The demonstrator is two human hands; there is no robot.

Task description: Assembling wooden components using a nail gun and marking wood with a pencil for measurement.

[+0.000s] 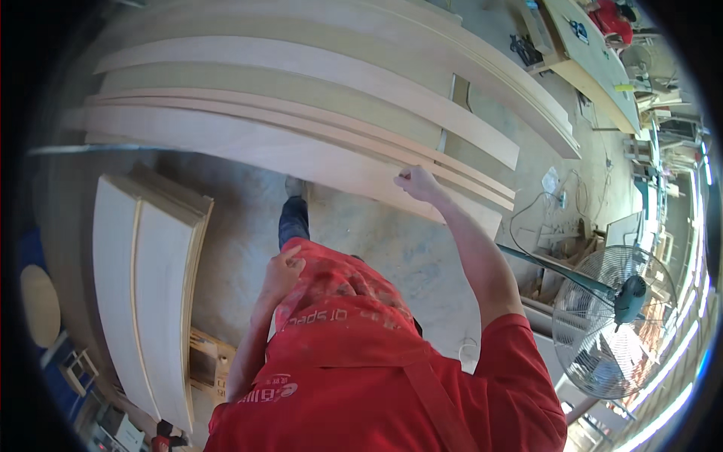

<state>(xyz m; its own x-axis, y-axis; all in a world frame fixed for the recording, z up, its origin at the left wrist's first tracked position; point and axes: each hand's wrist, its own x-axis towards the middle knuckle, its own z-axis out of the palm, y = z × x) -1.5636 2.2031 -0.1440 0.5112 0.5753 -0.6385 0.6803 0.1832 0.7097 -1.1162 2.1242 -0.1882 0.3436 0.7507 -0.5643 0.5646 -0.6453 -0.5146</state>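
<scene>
Support the long, flat, pale wooden plank (301,157), lying ahead, at spread points. Steady the right grip (414,183), curled near the plank's right end; cannot tell if clamped. Bring over the left grip (282,273), curled by the red cloth apron (345,275), hold unclear.

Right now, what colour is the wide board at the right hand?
The wide board is pale pinkish beige, showing best in the head view.
</scene>
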